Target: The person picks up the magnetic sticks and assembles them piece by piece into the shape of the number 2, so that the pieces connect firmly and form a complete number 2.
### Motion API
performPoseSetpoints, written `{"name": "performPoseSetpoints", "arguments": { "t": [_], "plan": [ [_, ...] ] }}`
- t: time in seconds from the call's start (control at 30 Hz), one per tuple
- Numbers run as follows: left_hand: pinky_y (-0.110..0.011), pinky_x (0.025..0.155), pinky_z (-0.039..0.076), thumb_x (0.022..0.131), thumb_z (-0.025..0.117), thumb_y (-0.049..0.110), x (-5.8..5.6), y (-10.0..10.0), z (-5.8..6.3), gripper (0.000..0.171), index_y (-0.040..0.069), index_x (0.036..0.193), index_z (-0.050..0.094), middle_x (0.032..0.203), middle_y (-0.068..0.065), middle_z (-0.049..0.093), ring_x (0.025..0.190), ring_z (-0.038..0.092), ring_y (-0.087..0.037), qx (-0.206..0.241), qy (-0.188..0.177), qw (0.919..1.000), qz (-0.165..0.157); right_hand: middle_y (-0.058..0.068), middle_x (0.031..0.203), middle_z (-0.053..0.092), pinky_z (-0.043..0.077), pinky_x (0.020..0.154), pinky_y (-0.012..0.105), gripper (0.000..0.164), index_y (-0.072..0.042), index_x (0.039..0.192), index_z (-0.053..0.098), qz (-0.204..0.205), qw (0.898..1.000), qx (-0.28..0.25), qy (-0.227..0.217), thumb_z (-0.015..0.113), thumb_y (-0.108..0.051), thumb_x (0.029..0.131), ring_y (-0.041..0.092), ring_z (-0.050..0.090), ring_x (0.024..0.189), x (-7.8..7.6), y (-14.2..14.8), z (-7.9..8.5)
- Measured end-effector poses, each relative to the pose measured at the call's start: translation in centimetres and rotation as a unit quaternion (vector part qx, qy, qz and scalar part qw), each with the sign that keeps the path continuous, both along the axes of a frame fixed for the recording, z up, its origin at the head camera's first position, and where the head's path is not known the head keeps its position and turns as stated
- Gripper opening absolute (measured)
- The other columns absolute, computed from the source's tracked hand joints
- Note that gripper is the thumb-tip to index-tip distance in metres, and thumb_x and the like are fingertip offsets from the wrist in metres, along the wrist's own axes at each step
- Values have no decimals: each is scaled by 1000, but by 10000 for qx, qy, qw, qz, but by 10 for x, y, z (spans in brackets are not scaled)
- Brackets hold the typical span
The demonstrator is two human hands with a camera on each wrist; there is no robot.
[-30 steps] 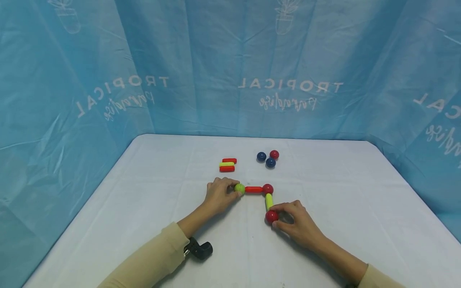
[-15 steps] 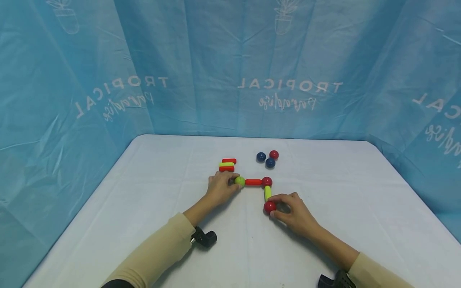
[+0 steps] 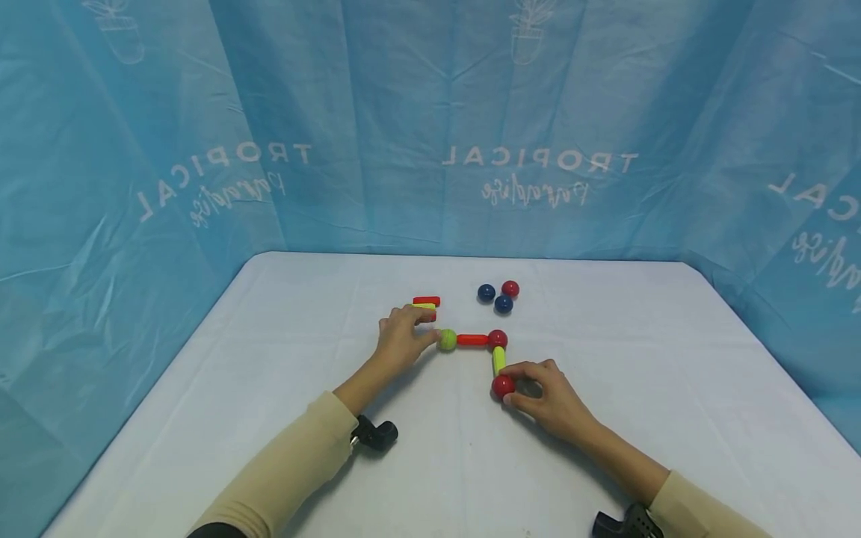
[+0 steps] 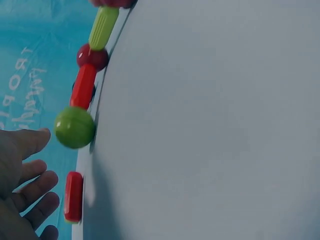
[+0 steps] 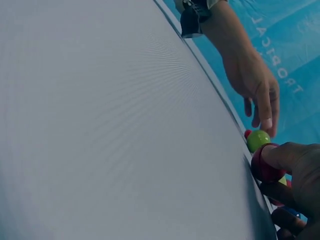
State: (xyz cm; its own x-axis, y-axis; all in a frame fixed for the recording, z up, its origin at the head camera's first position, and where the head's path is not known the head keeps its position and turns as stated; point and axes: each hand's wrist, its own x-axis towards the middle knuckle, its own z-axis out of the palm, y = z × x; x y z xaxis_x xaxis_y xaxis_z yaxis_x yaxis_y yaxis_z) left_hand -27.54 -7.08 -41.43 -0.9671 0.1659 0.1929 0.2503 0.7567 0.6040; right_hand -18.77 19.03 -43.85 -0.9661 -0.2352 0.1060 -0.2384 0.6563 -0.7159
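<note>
An L-shaped chain lies on the table: a green ball (image 3: 447, 340), a red rod (image 3: 472, 340), a red corner ball (image 3: 497, 339), a yellow-green rod (image 3: 498, 360) and a nearer red ball (image 3: 502, 386). Thumb and fingers of my right hand (image 3: 554, 400) pinch that nearer red ball. My left hand (image 3: 402, 340) is just left of the green ball, its fingers spread and holding nothing. In the left wrist view its thumb (image 4: 35, 142) points at the green ball with a small gap. Its fingers partly cover a loose red rod (image 4: 73, 196).
Behind the left hand lie another loose red rod (image 3: 427, 301) and a yellow-green rod (image 3: 424, 305), partly hidden. Farther right sit two dark blue balls (image 3: 486, 293) and a red ball (image 3: 510, 288). A blue curtain (image 3: 430, 134) surrounds the white table (image 3: 639, 336).
Both hands first slid the chain away from the person. Then the left hand let go of the green ball and moved its fingers toward the loose rods. The right hand keeps its pinch.
</note>
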Motion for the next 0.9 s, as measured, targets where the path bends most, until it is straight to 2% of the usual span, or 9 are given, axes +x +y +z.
{"name": "performPoseSetpoints", "arguments": {
  "t": [0.23,0.47,0.9],
  "plan": [
    [-46,92,33,83,71,28,-18,-8,3,42,12,121,63,117,-8,61,112,47,-25,-283,79,9989,360,-3,112,61,44,78,29,40,-26,117,64,30,10000,-17,-28,75,-24,78,17,45,103,-1,1,-1],
    [-46,92,33,83,71,27,-33,-14,-1,37,13,116,66,114,-8,62,110,47,-26,-717,-24,9959,542,-2,113,60,43,79,31,40,-27,116,65,8,9999,-101,-106,75,-23,78,18,44,104,-1,1,-3],
    [-46,89,33,83,70,25,-42,-16,-9,32,13,112,69,105,-7,63,105,49,-25,-1064,-162,9930,480,1,113,59,44,77,30,39,-26,116,65,56,9999,-138,67,75,-24,78,19,45,104,-1,2,-4]
  ]
}}
